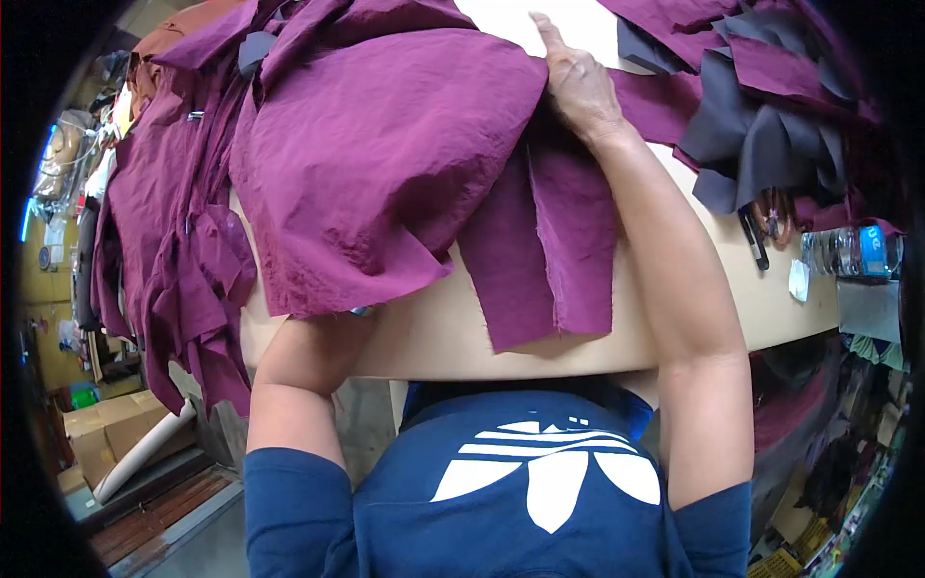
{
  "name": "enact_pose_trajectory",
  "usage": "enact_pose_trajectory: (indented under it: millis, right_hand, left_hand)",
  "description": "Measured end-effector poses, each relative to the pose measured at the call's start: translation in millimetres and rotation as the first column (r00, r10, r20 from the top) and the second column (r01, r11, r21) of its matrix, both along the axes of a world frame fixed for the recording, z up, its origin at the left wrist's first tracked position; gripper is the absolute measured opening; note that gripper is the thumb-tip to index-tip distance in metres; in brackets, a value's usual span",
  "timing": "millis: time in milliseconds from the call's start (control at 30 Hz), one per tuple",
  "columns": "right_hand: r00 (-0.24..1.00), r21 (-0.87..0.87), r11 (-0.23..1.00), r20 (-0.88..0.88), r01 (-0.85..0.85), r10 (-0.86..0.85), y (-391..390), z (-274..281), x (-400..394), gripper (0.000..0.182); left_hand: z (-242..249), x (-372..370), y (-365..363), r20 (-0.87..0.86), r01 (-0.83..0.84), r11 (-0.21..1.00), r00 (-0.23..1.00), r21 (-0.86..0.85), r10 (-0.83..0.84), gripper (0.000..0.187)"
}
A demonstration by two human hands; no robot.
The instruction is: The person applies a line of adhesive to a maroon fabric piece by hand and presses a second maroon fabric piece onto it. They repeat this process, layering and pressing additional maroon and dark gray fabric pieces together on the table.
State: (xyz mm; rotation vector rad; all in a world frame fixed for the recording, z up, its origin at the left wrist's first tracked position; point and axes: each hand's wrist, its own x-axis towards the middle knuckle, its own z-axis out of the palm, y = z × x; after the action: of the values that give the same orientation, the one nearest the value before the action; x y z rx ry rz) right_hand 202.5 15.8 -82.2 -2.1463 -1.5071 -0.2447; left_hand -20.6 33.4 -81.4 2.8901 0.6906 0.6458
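Pale and smooth, the tabletop curves across the view, with a cardboard box and a whitish roll lower down at the left and crowded shelves beyond. Over it spreads a large maroon cloth, rumpled and domed in the middle, its near edge lying over the left wrist. The left forearm reaches in beneath that edge; the left hand is hidden under the fabric, so whether its fingers are apart or closed cannot be told. At the cloth's right edge is the right hand, back upward, index finger stretched away toward a bare white patch and the other fingers bent under; whether they pinch any fabric is unclear. Between the forearms, two narrower maroon strips lie with frayed edges toward the table's near side. More maroon fabric hangs in folds over the left end. On the right, dark grey pieces are heaped with maroon ones, and near them are a slim black object and a small white scrap. A clear bottle with a blue label lies beside the table's right end. The person wears a navy shirt with a white print.
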Motion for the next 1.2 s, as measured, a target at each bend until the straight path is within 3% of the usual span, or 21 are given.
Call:
enact_pose_trajectory:
  millis: [100, 200, 367, 467, 500, 600, 633, 733, 767, 800, 867, 967, 1067, 1100, 1200]
  right_hand:
    - [0.991, -0.127, 0.99, -0.104, 0.065, -0.079, -30.2, 22.6, -12.0, 0.07]
    - [0.991, -0.293, 0.95, -0.039, 0.111, -0.128, -52.8, 26.6, -16.7, 0.073]
    - [0.999, 0.064, 0.997, -0.029, 0.044, -0.042, -52.1, 9.0, 1.4, 0.067]
    - [0.935, -0.002, 0.998, -0.35, 0.055, -0.052, -65.7, 25.1, -6.3, 0.068]
    - [0.9, -0.095, 0.994, -0.424, 0.06, -0.095, -74.3, 30.6, -10.0, 0.072]
    - [0.946, 0.015, 0.999, -0.321, -0.04, 0.042, -103.4, 23.7, -26.8, 0.075]
    - [0.918, -0.029, 0.998, -0.395, -0.047, 0.032, -108.7, 27.8, -34.8, 0.076]
    - [0.934, -0.134, 0.99, -0.358, -0.038, -0.012, -109.0, 22.7, -29.5, 0.076]
    - [0.919, 0.055, 0.994, -0.379, -0.094, 0.107, -105.2, 12.7, -20.7, 0.076]
    - [0.904, 0.027, 0.997, -0.421, -0.067, 0.072, -105.6, 10.1, -12.4, 0.075]
    - [0.94, -0.034, 0.999, -0.341, -0.002, -0.009, -104.4, 10.6, -14.2, 0.077]
    - [0.924, -0.005, 0.999, -0.382, 0.034, -0.033, -116.4, 15.7, -23.8, 0.078]
    - [0.75, 0.005, 0.986, -0.649, -0.165, 0.129, -134.0, 31.9, -33.5, 0.078]
    - [0.747, 0.0, 0.987, -0.654, -0.158, 0.119, -135.8, 25.2, -32.4, 0.079]
    - [0.9, -0.067, 0.996, -0.435, -0.054, 0.019, -133.4, 21.2, -25.0, 0.079]
  left_hand:
    - [-0.3, 4.2, -8.4, -0.015, -0.008, 1.0, 1.0, 0.022, 0.008, 0.055]
    - [-1.4, 8.8, -13.0, -0.014, -0.015, 1.0, 1.0, 0.026, 0.016, 0.056]
    - [-5.3, 12.5, -15.7, -0.032, -0.004, 1.0, 0.999, -0.013, 0.004, 0.057]
    - [-4.3, 11.6, -19.4, -0.043, -0.008, 1.0, 0.999, 0.001, 0.008, 0.058]
    - [-4.4, 13.1, -24.0, -0.041, -0.012, 1.0, 0.999, 0.021, 0.013, 0.058]
    - [-3.6, 17.7, -34.7, 0.004, -0.051, 0.985, 0.999, 0.166, 0.051, 0.055]
    - [-7.9, 18.7, -33.8, 0.036, -0.017, 0.988, 0.999, 0.154, 0.011, 0.054]
    - [-25.7, 19.8, -23.7, 0.116, 0.078, 0.985, 0.989, 0.157, -0.097, 0.048]
    - [-29.0, 19.7, -21.0, 0.135, 0.103, 0.979, 0.983, 0.177, -0.127, 0.045]
    - [-32.2, 19.6, -18.1, 0.155, 0.125, 0.972, 0.975, 0.198, -0.157, 0.042]
    - [-41.7, 17.3, -10.3, 0.101, 0.17, 0.959, 0.975, 0.226, -0.197, 0.039]
    - [-51.9, 14.8, -1.5, 0.035, 0.227, 0.939, 0.969, 0.259, -0.243, 0.036]
    - [-45.9, 15.9, -6.0, 0.035, 0.201, 0.961, 0.977, 0.189, -0.212, 0.035]
    - [-41.3, 17.3, -9.3, 0.042, 0.178, 0.973, 0.982, 0.143, -0.186, 0.035]
    - [-34.8, 19.1, -15.2, 0.048, 0.096, 0.995, 0.994, -0.016, -0.095, 0.034]
